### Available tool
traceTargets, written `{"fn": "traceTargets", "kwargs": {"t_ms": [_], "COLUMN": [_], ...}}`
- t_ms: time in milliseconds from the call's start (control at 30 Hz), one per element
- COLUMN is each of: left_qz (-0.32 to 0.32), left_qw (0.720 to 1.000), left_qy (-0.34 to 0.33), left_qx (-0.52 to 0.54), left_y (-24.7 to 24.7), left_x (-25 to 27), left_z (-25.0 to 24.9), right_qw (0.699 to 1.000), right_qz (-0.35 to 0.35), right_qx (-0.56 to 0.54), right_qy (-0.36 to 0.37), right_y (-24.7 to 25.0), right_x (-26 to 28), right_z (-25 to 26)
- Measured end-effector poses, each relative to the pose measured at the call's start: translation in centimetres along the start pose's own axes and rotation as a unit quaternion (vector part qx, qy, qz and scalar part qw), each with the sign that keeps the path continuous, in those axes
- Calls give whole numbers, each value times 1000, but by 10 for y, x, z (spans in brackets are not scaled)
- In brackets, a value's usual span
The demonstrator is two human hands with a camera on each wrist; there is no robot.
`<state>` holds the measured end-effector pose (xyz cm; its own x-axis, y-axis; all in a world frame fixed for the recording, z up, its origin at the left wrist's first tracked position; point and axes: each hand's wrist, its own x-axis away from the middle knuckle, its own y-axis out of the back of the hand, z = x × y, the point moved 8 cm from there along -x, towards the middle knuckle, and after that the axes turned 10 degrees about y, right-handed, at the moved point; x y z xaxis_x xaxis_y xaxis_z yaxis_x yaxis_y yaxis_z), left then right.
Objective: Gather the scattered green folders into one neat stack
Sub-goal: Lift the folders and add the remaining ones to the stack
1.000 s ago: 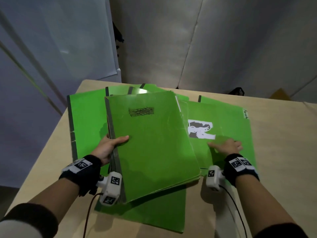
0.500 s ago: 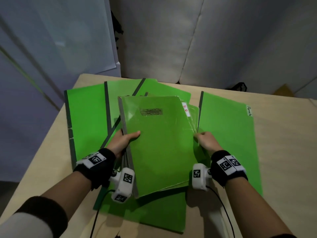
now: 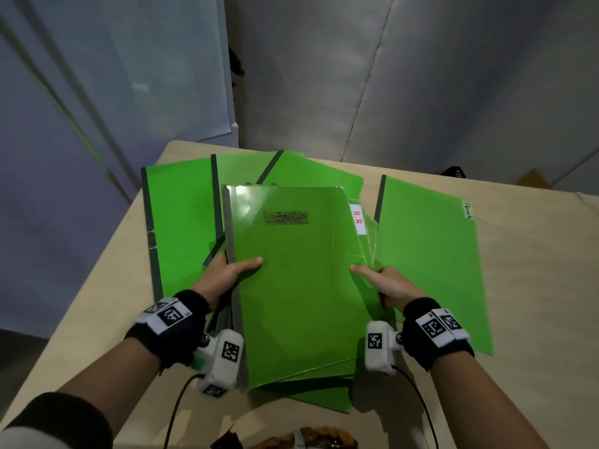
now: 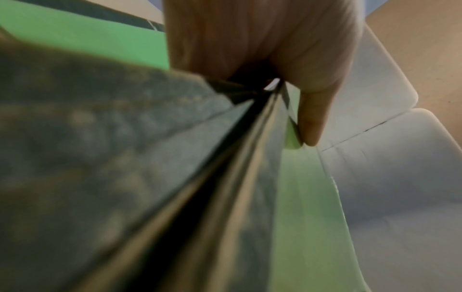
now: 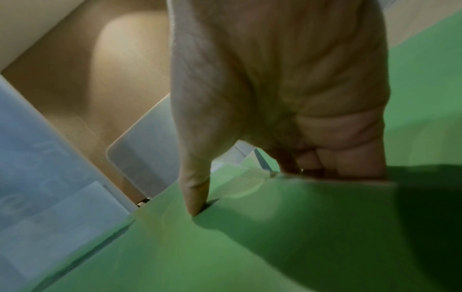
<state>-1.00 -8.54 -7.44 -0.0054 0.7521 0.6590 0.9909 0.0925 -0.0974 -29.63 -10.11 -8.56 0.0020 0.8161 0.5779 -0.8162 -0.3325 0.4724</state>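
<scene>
We hold a bundle of green folders (image 3: pixel 301 280) between both hands. Our left hand (image 3: pixel 227 273) has its grip closed on the bundle's grey spine edge, thumb laid flat across the top cover and fingers tucked beneath; the left wrist view shows the thumb (image 4: pixel 310 118) pressed against the folder edges. Our right hand (image 3: pixel 385 283) has its grip closed on the opposite edge, thumb on top of the cover and fingers curled under, as the right wrist view confirms with the thumb tip (image 5: pixel 197 197) pressing on the green surface.

The top folder carries a scribbled-over dark label (image 3: pixel 287 218) near its far end. Just under its right edge a white tab marked "H.R" (image 3: pixel 357 218) pokes out from a lower folder in the bundle. How many folders the bundle counts we cannot tell; several edges show at its near end.

Beneath and around the bundle, more green folders lie on the beige desk (image 3: pixel 534 286): one with a dark spine to the left (image 3: pixel 181 222), two fanned at the far side (image 3: pixel 311 173), one under the near end (image 3: pixel 324 400), and one to the right with a small white label reading perhaps "Permits" (image 3: pixel 467 210).
</scene>
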Motion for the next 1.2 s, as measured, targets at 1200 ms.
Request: {"fn": "traceTargets", "kwargs": {"t_ms": [1200], "left_qz": [-91], "left_qw": [969], "left_qy": [-223], "left_qx": [-58], "left_y": [7], "left_x": [74], "left_z": [-101], "right_qw": [939], "right_qz": [-169], "right_qx": [-206], "right_qy": [216], "right_y": [35], "right_x": [66], "right_z": [80]}}
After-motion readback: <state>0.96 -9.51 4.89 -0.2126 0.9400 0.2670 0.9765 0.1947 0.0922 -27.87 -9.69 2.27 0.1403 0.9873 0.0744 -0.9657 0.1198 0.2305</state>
